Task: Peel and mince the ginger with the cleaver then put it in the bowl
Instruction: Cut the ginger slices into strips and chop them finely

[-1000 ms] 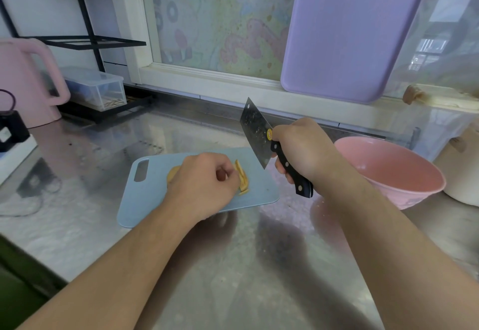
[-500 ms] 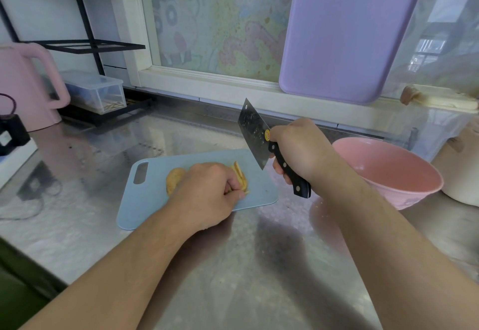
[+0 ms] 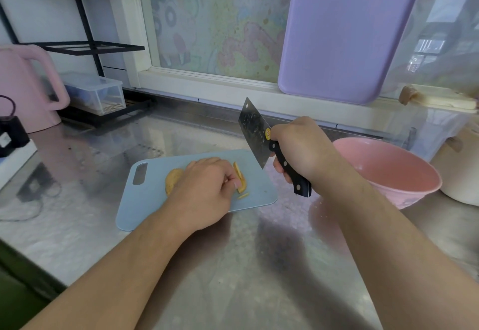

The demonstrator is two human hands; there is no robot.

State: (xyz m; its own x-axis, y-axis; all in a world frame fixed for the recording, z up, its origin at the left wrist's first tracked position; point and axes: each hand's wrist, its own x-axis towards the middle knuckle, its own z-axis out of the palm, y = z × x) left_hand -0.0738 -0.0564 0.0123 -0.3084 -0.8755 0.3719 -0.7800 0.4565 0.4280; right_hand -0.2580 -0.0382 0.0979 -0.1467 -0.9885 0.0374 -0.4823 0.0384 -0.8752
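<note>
Fingers of left hand curled on ginger slices mid cutting board near worktop's front edge, right hand gripping raised cleaver: knuckles close under blade, a misjudged chop risks cutting them.

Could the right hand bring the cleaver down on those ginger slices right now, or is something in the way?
Probably not cleanly. The right hand holds the cleaver raised just right of the ginger slices, but the left hand lies against them on the cutting board, fingertips at the stack.
</note>
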